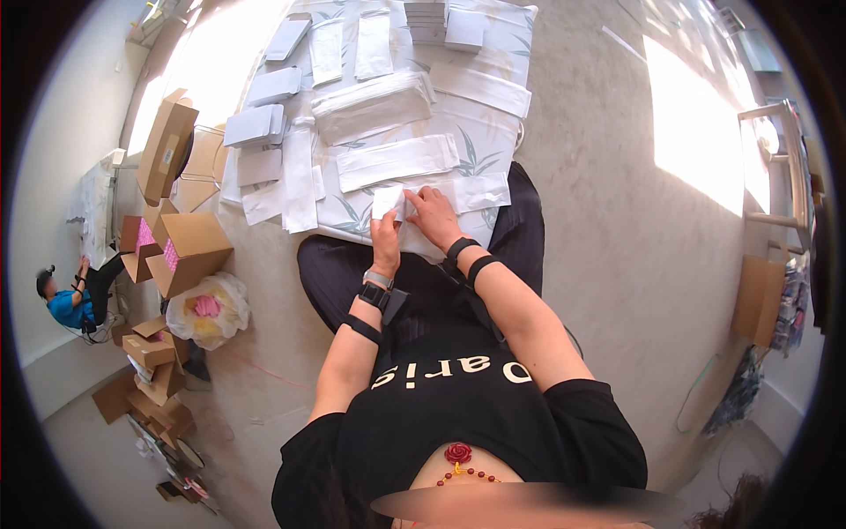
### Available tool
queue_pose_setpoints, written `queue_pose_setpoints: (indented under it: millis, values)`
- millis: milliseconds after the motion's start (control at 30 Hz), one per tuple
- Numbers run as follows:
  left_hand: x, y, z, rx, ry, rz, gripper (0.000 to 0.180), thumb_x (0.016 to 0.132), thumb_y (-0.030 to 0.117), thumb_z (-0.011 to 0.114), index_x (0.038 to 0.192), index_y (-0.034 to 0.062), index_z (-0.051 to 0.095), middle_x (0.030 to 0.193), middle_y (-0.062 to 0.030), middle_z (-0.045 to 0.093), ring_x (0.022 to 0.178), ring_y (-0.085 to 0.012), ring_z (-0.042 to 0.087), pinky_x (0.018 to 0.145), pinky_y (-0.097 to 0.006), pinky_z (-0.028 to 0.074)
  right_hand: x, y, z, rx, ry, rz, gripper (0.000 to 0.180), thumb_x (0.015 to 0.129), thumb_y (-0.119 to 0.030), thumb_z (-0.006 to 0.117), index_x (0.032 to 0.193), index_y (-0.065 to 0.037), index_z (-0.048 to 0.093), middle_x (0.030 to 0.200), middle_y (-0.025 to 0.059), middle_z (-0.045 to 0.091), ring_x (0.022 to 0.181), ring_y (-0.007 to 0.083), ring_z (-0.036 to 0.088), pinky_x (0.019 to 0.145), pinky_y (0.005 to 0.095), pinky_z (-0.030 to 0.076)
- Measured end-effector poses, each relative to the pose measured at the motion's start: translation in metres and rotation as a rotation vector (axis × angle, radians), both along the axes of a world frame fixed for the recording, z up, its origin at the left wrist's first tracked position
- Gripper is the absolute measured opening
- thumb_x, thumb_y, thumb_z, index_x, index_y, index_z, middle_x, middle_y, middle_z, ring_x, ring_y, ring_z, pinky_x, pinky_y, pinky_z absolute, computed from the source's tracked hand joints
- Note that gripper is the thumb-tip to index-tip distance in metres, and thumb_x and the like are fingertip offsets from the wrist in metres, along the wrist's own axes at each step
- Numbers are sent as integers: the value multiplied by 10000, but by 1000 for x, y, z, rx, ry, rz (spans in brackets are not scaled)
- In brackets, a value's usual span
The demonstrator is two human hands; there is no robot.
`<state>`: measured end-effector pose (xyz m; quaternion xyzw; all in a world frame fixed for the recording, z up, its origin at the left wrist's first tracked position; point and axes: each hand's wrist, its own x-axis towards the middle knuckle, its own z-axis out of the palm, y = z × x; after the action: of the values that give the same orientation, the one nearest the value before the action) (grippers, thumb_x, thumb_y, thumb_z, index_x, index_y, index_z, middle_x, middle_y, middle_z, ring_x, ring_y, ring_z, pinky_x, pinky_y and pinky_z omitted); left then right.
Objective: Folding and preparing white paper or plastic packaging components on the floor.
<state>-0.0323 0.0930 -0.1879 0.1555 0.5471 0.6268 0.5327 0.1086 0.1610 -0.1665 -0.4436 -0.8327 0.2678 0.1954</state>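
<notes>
At the near edge of the cloth-covered table [359, 231], my left hand [385, 242] pinches a small white card-like piece [386, 201] between thumb and fingers. Close on its right, my right hand [434, 217] has its fingers bent over the end of a flat white bag [482, 191], which stretches away to the right. The fingertips of both hands are near each other at the card's right edge. Just beyond them lies a stack of long white bags [398, 161]. A thicker stack of similar bags [374, 106] is behind that.
White box stacks [254, 126] and a long white strip [299, 181] line the table's left side. Open cardboard boxes [196, 251] and a plastic bag with pink contents [208, 309] stand on the floor at left. A person in blue [70, 307] sits far left. Wooden shelving [775, 167] is at right.
</notes>
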Motion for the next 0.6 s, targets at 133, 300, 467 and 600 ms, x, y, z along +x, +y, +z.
queue_pose_setpoints:
  millis: [133,300,467,600]
  values:
    - [3,3,7,-13,113,-78,257,1011,165,561,1211,21,630,1098,-49,675,986,-135,632,872,-312,493,-2,-1,-2,-41,10,-30,620,793,-173,798,1373,-99,591,1101,125,603,1066,335,575,923,433,476]
    - [40,15,57,-71,524,-354,473,1001,253,592,1330,-65,470,1321,-235,607,1223,-285,587,1041,-367,453,25,8,-32,-162,150,-6,538,847,-82,717,1362,-42,565,1089,163,642,1030,342,630,895,430,520]
    - [51,10,19,32,973,-532,689,967,242,640,1495,-100,359,1595,-388,257,1547,-447,204,1255,-440,215,63,14,-16,-660,561,-419,339,1029,-178,576,1305,17,563,1098,217,709,916,293,735,790,354,584]
    - [57,7,16,-12,1172,-625,644,954,234,650,1448,-114,427,1597,-412,212,1535,-515,147,1254,-489,199,68,15,7,-486,302,-476,361,1008,-257,645,1234,23,605,935,172,724,848,237,733,760,354,581]
